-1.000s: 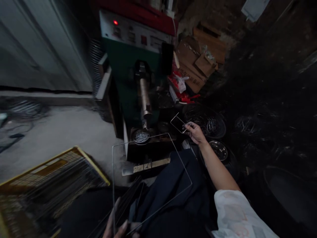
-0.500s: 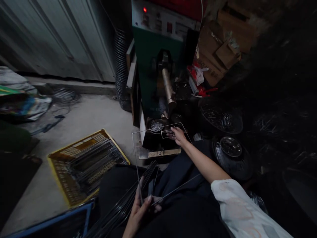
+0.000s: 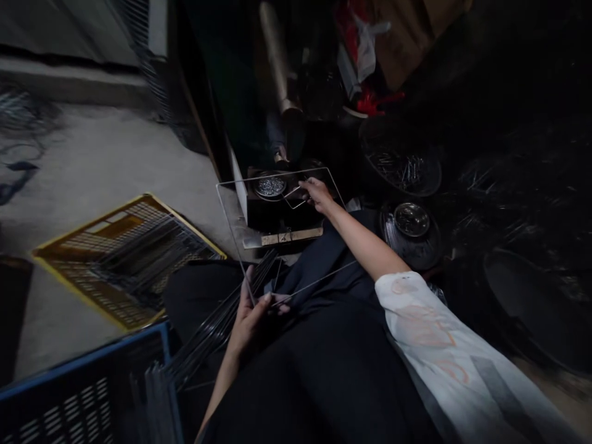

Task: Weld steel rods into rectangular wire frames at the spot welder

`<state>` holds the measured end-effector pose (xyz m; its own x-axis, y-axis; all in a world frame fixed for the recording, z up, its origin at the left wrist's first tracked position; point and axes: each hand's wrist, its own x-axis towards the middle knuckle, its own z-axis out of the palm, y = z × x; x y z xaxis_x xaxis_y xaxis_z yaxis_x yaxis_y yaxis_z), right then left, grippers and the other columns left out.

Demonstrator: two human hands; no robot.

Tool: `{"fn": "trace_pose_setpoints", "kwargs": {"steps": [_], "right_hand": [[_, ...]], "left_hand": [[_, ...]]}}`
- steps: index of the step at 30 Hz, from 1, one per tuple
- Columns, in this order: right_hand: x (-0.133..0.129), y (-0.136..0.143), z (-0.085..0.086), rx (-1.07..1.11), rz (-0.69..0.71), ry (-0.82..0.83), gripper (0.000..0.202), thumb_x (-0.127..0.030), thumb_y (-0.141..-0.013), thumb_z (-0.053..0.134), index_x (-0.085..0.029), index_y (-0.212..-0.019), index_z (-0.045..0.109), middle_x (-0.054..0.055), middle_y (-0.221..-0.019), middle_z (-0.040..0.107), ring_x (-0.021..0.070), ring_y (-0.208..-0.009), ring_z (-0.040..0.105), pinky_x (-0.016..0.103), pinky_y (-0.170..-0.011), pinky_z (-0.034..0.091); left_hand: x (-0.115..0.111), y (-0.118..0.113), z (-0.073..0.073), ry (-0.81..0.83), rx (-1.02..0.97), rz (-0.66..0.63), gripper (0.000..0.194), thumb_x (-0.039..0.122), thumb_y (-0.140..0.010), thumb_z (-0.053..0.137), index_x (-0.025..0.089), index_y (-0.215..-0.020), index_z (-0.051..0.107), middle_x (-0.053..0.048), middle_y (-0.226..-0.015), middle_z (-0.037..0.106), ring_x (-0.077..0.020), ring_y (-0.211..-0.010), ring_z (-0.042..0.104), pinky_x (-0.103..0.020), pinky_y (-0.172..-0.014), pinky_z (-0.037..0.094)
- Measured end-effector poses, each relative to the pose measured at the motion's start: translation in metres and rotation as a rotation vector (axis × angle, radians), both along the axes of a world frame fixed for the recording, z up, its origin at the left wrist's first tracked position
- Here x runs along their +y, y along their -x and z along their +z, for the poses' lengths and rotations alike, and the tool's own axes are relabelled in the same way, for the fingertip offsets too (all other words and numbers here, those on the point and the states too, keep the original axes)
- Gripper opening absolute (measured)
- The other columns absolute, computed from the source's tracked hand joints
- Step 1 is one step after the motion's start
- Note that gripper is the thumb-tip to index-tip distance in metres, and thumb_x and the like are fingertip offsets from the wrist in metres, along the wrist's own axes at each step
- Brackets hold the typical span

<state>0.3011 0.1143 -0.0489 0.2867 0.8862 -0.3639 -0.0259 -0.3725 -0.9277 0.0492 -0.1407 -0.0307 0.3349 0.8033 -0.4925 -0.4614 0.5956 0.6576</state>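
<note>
My left hand point(image 3: 256, 305) is closed on a near corner of a large rectangular wire frame point(image 3: 272, 176), which tilts up and away over my lap. My right hand point(image 3: 317, 194) pinches a small bent wire piece point(image 3: 295, 205) inside the far end of that frame. Whether the two wires touch I cannot tell. Just beyond, a round dish point(image 3: 271, 186) of small shiny metal parts sits on the machine's base, partly behind the frame's far side. A bundle of similar wire frames point(image 3: 210, 333) lies across my left thigh, beside my left hand.
A yellow crate point(image 3: 124, 317) with wire pieces stands on the floor at left, a blue-rimmed crate point(image 3: 83, 364) nearer. Ahead is a machine with a metal arm point(image 3: 277, 58). At right are a basin of thin metal rods point(image 3: 409, 172) and a small round bowl point(image 3: 411, 220).
My view has tipped downward and swung slightly right, so the scene sits higher and further left. Both hands keep their grips, and the small bent wire has turned to a slant.
</note>
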Motion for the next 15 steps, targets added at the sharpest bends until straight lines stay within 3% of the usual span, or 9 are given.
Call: {"fn": "trace_pose_setpoints", "kwargs": {"steps": [5, 9, 15], "right_hand": [[0.002, 0.001, 0.004, 0.087, -0.076, -0.009, 0.011, -0.019, -0.092, 0.062, -0.018, -0.083, 0.056, -0.007, -0.061, 0.062, 0.0045, -0.044, 0.056, 0.009, -0.038, 0.033], [0.001, 0.016, 0.003, 0.294, -0.092, 0.016, 0.015, -0.017, -0.095, 0.055, -0.017, -0.080, 0.053, -0.004, -0.061, 0.065, 0.0077, -0.048, 0.062, 0.013, -0.042, 0.043], [0.000, 0.035, 0.003, 0.487, -0.129, -0.107, 0.017, -0.021, -0.091, 0.064, -0.019, -0.082, 0.050, -0.003, -0.065, 0.066, 0.0121, -0.058, 0.069, 0.014, -0.045, 0.048]], "left_hand": [[0.000, -0.003, 0.002, -0.025, 0.019, 0.006, 0.100, 0.031, -0.085, 0.071, 0.037, -0.153, -0.002, -0.006, -0.086, 0.075, -0.0213, -0.070, 0.071, -0.030, -0.065, 0.057], [-0.008, -0.008, 0.001, -0.010, 0.002, 0.016, 0.097, 0.032, -0.086, 0.069, 0.037, -0.154, -0.001, -0.006, -0.086, 0.074, -0.0229, -0.073, 0.071, -0.030, -0.064, 0.056], [-0.015, -0.013, 0.003, 0.006, -0.007, 0.049, 0.095, 0.035, -0.086, 0.069, 0.037, -0.154, 0.002, -0.007, -0.085, 0.073, -0.0237, -0.073, 0.071, -0.030, -0.062, 0.054]]}}
